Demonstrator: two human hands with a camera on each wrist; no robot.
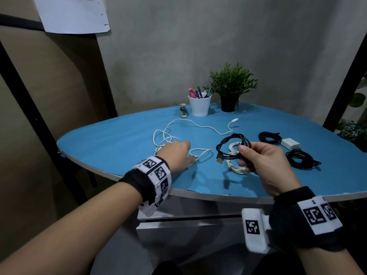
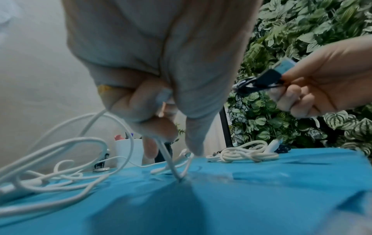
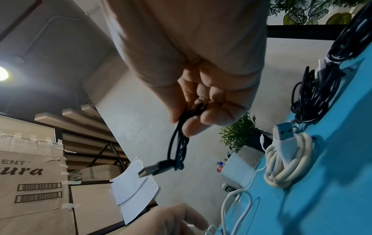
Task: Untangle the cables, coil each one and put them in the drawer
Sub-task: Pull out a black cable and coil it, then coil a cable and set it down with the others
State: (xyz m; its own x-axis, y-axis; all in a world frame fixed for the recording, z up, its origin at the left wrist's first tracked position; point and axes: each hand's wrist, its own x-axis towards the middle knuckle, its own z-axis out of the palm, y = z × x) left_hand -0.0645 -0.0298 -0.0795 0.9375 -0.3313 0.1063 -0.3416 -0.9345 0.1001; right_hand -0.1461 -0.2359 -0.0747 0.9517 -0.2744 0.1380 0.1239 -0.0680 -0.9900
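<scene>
A long loose white cable (image 1: 179, 126) sprawls in tangled loops over the blue table (image 1: 111, 139). My left hand (image 1: 187, 153) rests on its near loops, and the left wrist view shows my curled fingers (image 2: 153, 127) pinching a strand of the white cable (image 2: 80, 143). My right hand (image 1: 243, 155) grips a coiled black USB cable (image 1: 232, 142) just above the table, plug (image 3: 153, 170) hanging free. Under that coil, a coiled white cable (image 1: 236, 165) lies on the table. The closed drawer (image 1: 188, 223) sits below the table's front edge.
Two more black coils (image 1: 270, 136) (image 1: 299, 158) and a white charger block (image 1: 291, 143) lie at the right. A white pen cup (image 1: 199, 106), a potted plant (image 1: 231, 86) and a stapler (image 1: 183, 110) stand at the back edge. Black shelf posts flank the table.
</scene>
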